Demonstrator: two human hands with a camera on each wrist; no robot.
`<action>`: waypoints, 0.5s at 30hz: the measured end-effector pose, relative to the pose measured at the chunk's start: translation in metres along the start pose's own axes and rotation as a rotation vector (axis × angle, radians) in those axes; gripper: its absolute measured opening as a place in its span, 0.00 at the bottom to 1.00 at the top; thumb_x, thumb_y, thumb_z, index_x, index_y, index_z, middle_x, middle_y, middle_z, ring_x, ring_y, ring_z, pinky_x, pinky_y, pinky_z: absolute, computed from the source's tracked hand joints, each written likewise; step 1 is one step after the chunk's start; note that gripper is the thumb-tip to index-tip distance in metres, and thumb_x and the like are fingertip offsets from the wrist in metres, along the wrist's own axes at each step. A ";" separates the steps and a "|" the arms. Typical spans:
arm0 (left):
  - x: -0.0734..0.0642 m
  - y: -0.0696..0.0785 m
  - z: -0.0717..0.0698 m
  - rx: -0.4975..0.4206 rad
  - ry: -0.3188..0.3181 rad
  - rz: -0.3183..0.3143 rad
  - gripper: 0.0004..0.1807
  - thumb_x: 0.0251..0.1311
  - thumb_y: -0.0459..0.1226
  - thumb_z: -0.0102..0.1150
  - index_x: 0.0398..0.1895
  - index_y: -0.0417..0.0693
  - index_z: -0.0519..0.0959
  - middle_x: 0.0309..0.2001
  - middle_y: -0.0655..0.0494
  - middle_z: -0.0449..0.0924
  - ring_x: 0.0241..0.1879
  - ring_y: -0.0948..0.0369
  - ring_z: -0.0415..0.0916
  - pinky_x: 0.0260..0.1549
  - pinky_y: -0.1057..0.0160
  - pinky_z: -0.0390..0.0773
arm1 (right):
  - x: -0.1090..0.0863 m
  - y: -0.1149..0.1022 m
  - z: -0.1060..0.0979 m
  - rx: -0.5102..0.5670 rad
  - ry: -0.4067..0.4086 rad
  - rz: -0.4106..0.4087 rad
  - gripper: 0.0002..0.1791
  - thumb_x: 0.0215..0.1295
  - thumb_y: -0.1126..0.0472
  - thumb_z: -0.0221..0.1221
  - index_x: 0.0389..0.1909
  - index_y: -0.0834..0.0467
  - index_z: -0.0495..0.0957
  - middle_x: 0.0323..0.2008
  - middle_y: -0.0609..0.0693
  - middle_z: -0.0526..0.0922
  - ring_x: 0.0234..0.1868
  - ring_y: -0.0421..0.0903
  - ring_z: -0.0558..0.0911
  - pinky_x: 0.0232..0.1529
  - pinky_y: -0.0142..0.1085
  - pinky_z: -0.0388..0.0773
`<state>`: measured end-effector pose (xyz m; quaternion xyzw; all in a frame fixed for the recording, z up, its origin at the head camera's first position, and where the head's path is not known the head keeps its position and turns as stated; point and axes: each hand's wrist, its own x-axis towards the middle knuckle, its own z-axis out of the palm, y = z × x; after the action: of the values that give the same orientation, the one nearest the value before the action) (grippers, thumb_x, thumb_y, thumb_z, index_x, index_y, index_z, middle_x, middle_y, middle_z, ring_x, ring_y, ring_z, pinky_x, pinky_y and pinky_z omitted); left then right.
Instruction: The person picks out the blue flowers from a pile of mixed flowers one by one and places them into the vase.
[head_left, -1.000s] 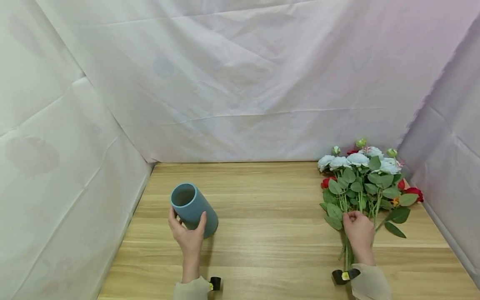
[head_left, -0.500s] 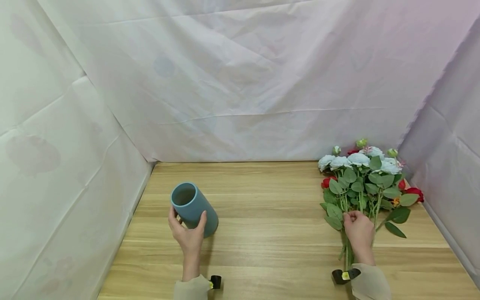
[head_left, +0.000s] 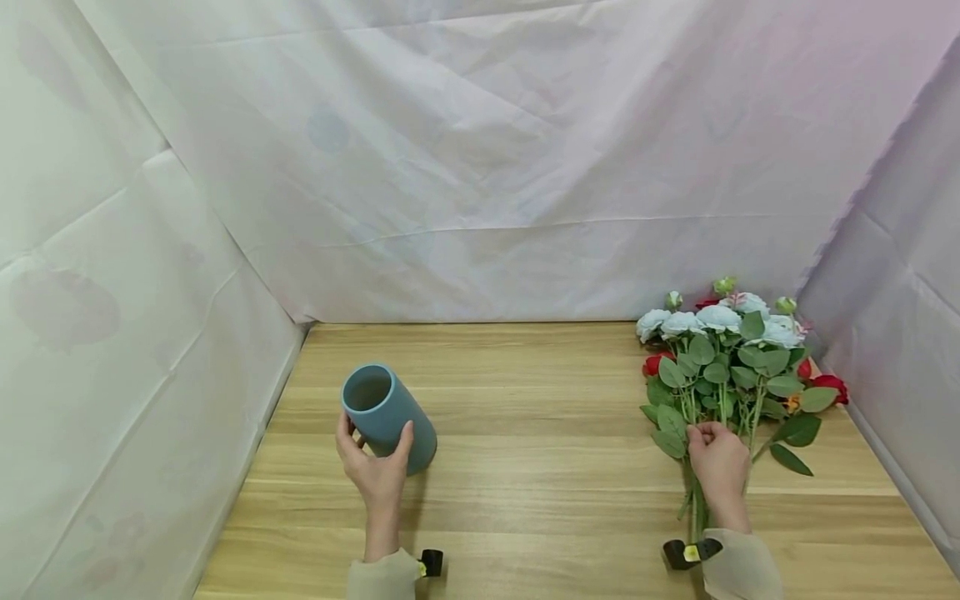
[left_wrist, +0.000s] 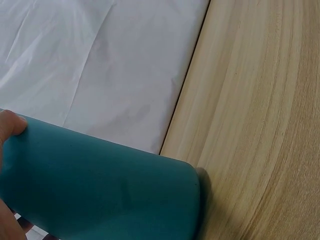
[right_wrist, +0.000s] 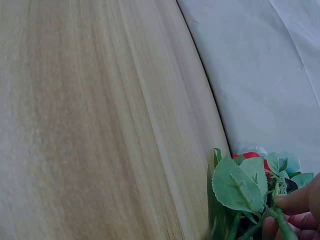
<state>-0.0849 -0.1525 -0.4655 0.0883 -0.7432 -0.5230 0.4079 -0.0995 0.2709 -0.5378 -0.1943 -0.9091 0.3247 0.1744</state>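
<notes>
A blue-grey cylindrical vase (head_left: 397,425) stands on the left part of the table, its round mouth facing up toward me. My left hand (head_left: 377,475) grips it, thumb on the near right side and fingers around the left; some fingertips are hidden behind it. In the left wrist view, the vase (left_wrist: 100,180) fills the lower left with a thumb on its wall. On the right lies a bunch of artificial flowers (head_left: 717,319) in white, red and some orange, with green leaves. My right hand (head_left: 720,467) pinches a green flower stem (right_wrist: 284,225) among them.
Wood-grain tabletop (head_left: 540,433) stretches between the vase and the flowers. A pale cloth wall (head_left: 480,167) rises behind the table, with further cloth at the left (head_left: 112,333) and right (head_left: 900,333) edges. The flower heads lie close to the right back corner.
</notes>
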 end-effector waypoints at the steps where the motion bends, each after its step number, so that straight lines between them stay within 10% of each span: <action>1: 0.000 0.000 0.000 -0.001 0.001 0.000 0.45 0.36 0.23 0.72 0.62 0.25 0.59 0.59 0.29 0.63 0.57 0.47 0.62 0.47 0.53 0.65 | 0.000 0.000 0.000 0.002 0.000 0.002 0.11 0.63 0.63 0.57 0.30 0.68 0.78 0.20 0.57 0.78 0.18 0.51 0.73 0.21 0.40 0.65; 15: -0.006 0.001 0.005 -0.004 0.011 0.018 0.46 0.34 0.21 0.72 0.61 0.27 0.60 0.58 0.31 0.64 0.56 0.47 0.63 0.46 0.48 0.66 | -0.004 -0.007 -0.007 0.038 -0.034 0.062 0.12 0.65 0.61 0.56 0.32 0.67 0.79 0.22 0.57 0.78 0.20 0.47 0.72 0.23 0.37 0.65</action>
<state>-0.0843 -0.1452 -0.4677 0.0838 -0.7406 -0.5202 0.4170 -0.0945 0.2672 -0.5287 -0.2136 -0.8991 0.3503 0.1523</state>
